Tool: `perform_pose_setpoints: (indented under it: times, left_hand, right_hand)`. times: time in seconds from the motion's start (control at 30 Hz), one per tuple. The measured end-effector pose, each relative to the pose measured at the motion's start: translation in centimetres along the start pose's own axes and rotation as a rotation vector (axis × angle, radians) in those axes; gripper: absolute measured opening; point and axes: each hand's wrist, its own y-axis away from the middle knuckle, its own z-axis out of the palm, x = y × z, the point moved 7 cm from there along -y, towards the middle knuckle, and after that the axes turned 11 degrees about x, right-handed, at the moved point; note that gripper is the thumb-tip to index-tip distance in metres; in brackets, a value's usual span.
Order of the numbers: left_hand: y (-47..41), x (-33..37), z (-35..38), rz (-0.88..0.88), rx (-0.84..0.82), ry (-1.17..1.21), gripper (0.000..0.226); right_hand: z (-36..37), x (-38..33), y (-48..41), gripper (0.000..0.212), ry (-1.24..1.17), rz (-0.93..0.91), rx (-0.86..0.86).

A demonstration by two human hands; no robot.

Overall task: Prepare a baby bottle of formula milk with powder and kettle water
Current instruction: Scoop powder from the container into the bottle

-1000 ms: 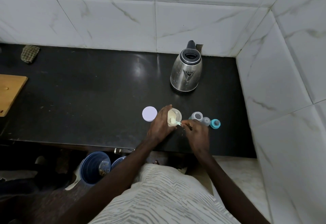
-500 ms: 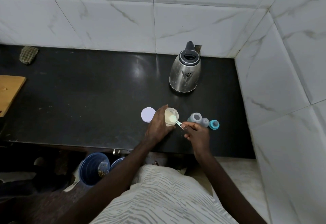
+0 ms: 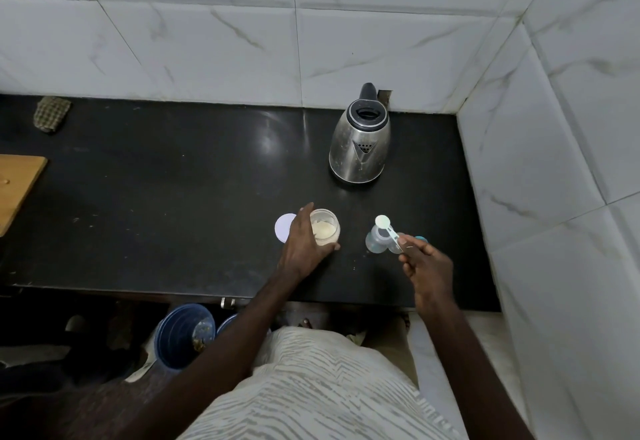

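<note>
Head view, just right of centre: the right hand [image 3: 424,263] pinches the handle of a small pale scoop [image 3: 382,222], whose bowl hangs over the open mouth of the clear baby bottle [image 3: 376,240] standing on the black counter [image 3: 173,197]. The left hand [image 3: 301,245] is wrapped around the open powder jar [image 3: 325,230] at centre frame, steadying it; its white lid [image 3: 284,226] lies flat just left of the jar, partly behind the hand. The steel kettle [image 3: 360,148] stands further up the frame, well apart from both hands.

The step in hand looks like tipping a measure of powder into the bottle. To do it well, I would centre the scoop bowl squarely over the narrow mouth before rolling the wrist — the opening is small and powder spills easily onto the dark counter. Turn the scoop slowly, then tap it lightly on the inner rim to clear what clings. Nothing braces the bottle, so a firm knock could tip it — keep contact gentle. Whether the scoop is level-full cannot be told from here.
</note>
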Motion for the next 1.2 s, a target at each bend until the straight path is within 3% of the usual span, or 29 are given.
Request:
perform_pose_setpoints:
  times: [0.07,0.17,0.27,0.4,0.5,0.8,1.1,1.2]
  left_hand:
    - [0.2,1.6,-0.5,0.143,0.085,-0.061,0.115]
    - [0.9,5.7,-1.1,0.432,0.188,-0.069,0.096]
    - [1.9,9.1,0.5,0.549,0.072,0.016,0.083]
    - [2.8,10.0,4.6,0.417,-0.163,0.041,0.082]
    - [2.6,9.6,6.6,0.316,-0.224,0.015,0.084]
    - [1.5,9.3,8.4,0.216,-0.206,-0.048,0.086]
    - [1.2,9.1,8.3,0.164,-0.186,-0.003,0.087]
    - [1.1,9.0,8.2,0.128,-0.180,0.031,0.086]
  right_hand:
    - [-0.8,-0.4,-0.6,0.019,0.027,-0.055,0.019]
    - [-1.4,-1.1,-1.0,0.015,0.070,-0.129,0.033]
    - [-1.5,-1.6,-1.3,0.010,0.173,-0.237,0.035]
    - [-1.4,-2.4,-1.2,0.010,0.325,-0.404,0.058]
    - [-1.2,-3.1,-0.9,0.013,0.411,-0.496,0.080]
    - [-0.5,-3.3,-0.8,0.011,0.469,-0.645,0.109]
    - [0.8,-2.9,0.8,0.016,0.776,-1.148,0.124]
    - [1.3,-2.8,2.0,0.028,0.877,-1.328,0.123]
